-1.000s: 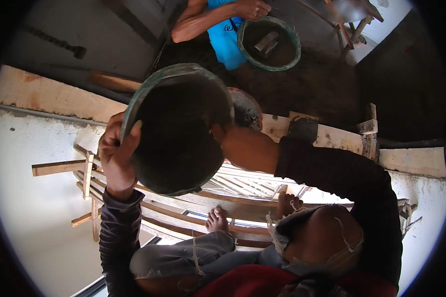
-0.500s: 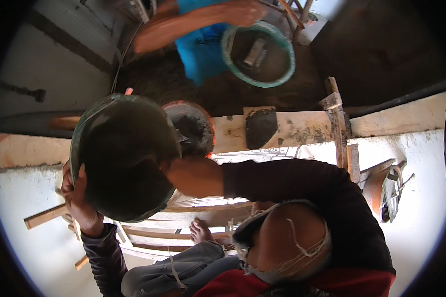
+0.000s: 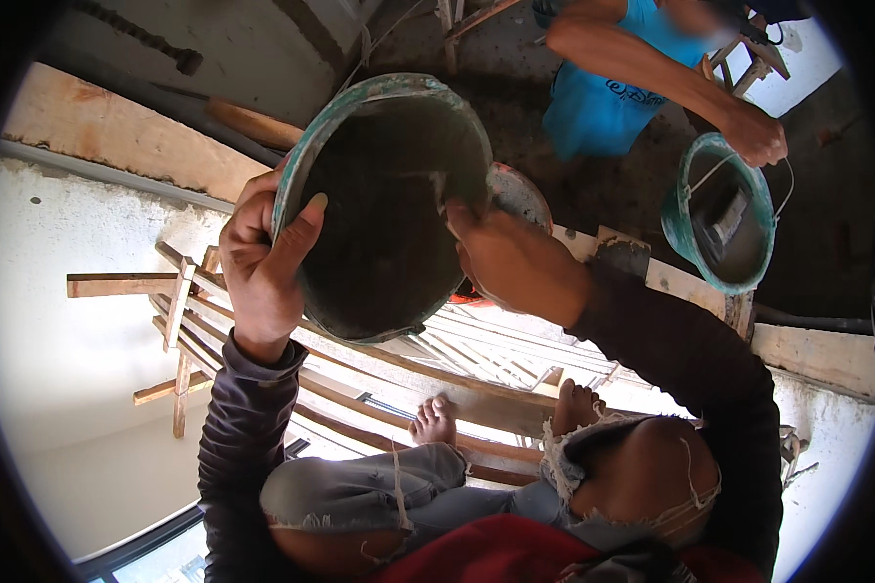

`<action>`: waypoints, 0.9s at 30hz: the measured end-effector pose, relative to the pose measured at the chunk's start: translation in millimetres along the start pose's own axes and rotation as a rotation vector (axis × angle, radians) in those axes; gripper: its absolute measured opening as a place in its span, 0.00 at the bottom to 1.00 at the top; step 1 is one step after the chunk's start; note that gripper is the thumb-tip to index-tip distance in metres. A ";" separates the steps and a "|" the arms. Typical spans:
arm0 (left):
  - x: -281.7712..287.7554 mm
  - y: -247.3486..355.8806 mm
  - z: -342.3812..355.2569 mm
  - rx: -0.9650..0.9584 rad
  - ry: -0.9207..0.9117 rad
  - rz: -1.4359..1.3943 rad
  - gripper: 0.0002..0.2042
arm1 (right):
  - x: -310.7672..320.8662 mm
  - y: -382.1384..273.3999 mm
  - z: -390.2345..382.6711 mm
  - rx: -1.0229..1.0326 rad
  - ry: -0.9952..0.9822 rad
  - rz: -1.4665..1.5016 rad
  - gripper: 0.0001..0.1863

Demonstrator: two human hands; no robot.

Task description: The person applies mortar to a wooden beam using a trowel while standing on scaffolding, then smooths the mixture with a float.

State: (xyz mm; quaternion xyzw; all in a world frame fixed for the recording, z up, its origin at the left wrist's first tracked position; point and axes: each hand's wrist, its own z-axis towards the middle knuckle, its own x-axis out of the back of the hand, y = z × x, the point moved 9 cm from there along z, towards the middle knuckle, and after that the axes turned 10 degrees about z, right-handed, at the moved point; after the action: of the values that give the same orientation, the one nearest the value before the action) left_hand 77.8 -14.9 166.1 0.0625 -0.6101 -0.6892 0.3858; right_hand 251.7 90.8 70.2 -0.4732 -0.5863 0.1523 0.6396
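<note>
A large green bucket (image 3: 384, 92) is tilted with its mouth toward me, its inside dark and coated grey. My left hand (image 3: 267, 257) grips its left rim, thumb over the edge and fingers outside. At the right side of the mouth, my right hand (image 3: 515, 253) is closed, its fingers reaching inside the rim. Beside those fingers shows a thin greyish edge; what they hold is too dark to make out. Partly hidden behind the green bucket is an orange-rimmed bucket (image 3: 523, 194) with grey residue.
Across from me, a co-worker in a blue shirt (image 3: 603, 107) holds a smaller green bucket (image 3: 685, 209) containing grey material and a pale object. A wooden plank (image 3: 126, 136) runs along the wall top. Below, my bare feet rest by wooden slats (image 3: 496, 408). Timber pieces (image 3: 180, 301) jut out at left.
My view has turned, so the large bucket appears higher and further right. The co-worker's bucket has shifted right and hangs from their hand. My left hand keeps its hold on the rim.
</note>
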 end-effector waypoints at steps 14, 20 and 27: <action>2.9 -0.7 3.1 -0.106 0.019 -0.025 0.12 | -35.5 10.7 -26.0 0.010 -0.175 -0.089 0.17; -3.7 2.8 4.5 -0.138 0.016 0.018 0.11 | -13.2 9.9 -10.5 0.072 0.078 -0.123 0.17; 5.6 -6.6 6.6 -0.118 0.007 -0.009 0.09 | -11.4 12.9 -6.7 0.027 -0.026 -0.121 0.20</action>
State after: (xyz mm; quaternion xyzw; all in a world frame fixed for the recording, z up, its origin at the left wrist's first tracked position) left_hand 67.3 -13.4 164.1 0.0446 -0.5671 -0.7253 0.3878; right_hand 259.3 85.9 54.1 -0.4261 -0.6200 0.1273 0.6464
